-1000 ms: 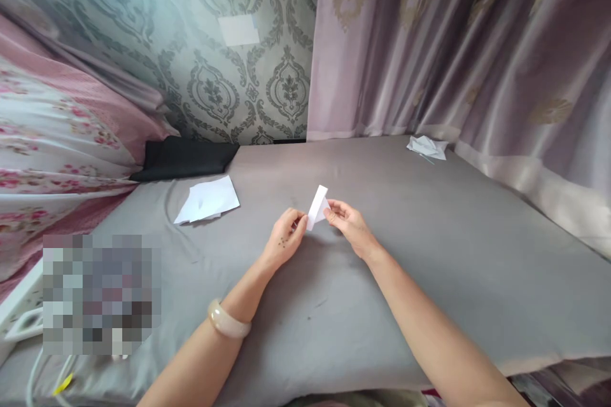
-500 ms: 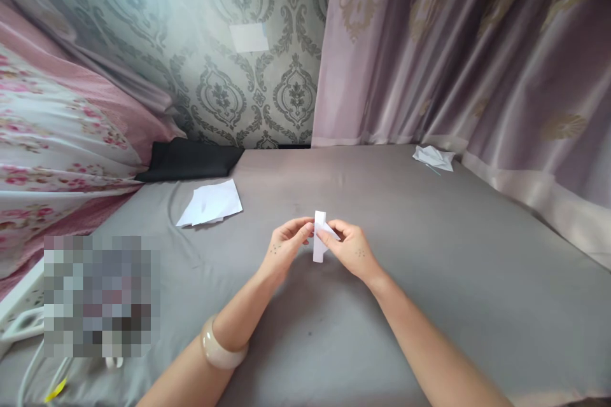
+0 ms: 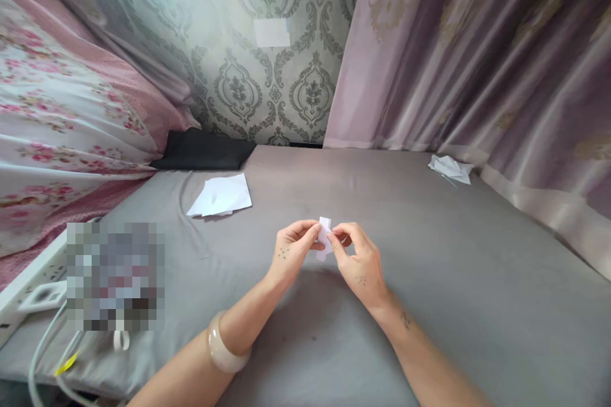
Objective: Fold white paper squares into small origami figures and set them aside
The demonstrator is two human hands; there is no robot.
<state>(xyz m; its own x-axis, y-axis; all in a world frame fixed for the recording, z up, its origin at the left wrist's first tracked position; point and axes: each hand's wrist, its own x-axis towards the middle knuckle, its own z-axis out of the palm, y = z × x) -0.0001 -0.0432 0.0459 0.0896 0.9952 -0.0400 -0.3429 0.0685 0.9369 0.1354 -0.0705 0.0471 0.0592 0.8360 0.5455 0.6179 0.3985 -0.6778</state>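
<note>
A small folded piece of white paper (image 3: 324, 239) is held up between my two hands, above the grey sheet. My left hand (image 3: 294, 248) pinches its left side between thumb and fingers. On the opposite side, the thumb and fingertips of my right hand (image 3: 358, 257) are closed on its right edge. The paper stands roughly upright, with a narrow strip showing at the top and a bit below the fingers. Its exact folds are partly covered by my fingertips. A pale bangle (image 3: 224, 343) circles my left forearm.
White sheets (image 3: 222, 196) lie at the left, before a black folded cloth (image 3: 205, 149). Crumpled white papers (image 3: 450, 169) rest at the far right near the curtain (image 3: 405, 63). A white power strip (image 3: 35, 267), cables and a blurred-out object occupy the left edge of the grey sheet (image 3: 429, 280).
My right hand has turned and shifted its grip to the paper's right edge. The paper's side flap no longer sticks out on the right. The view has swung slightly left.
</note>
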